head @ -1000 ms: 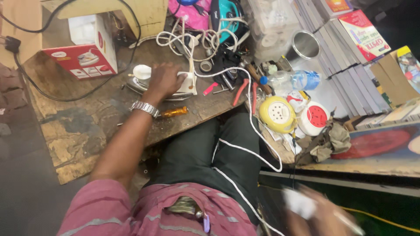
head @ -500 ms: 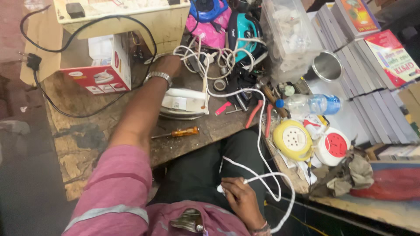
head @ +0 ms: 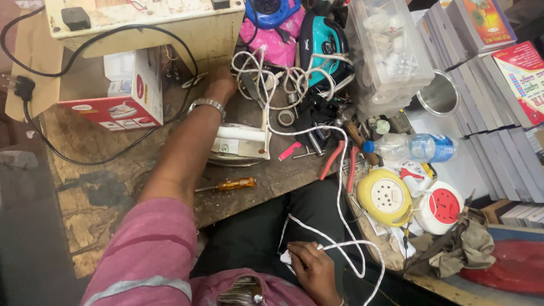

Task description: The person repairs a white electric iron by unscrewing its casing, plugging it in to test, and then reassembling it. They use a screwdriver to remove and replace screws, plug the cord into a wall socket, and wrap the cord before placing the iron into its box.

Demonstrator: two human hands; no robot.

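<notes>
Since the earlier frame the left hand [head: 220, 85] has gone further up the bench, past the iron [head: 241, 144] toward the cream box [head: 153, 25] at 12 o'clock, and the right hand [head: 310, 266] has drawn in nearer the lap with the cord's loop hanging lower.

The left hand now lies at 11 o'clock from the iron, knuckles up, near the tangle of white leads and the box's front edge. Its fingers are hidden, so I cannot tell whether it grips anything. The right hand, at 6 o'clock, is closed on the white cord [head: 339, 187], apparently at its plug end, though the plug itself is mostly covered. The cord runs up from there to the iron, which rests flat at the centre of the bench. A screwdriver [head: 229, 184] with an amber handle lies just below the iron at 7 o'clock, and red pliers [head: 340, 161] lie at 3 o'clock.

To do this well, I judge the right hand should keep the cord slack so the iron does not get dragged. The loop should hang free of the pliers. The left hand should feel for its target under the leads without snagging them.
</notes>
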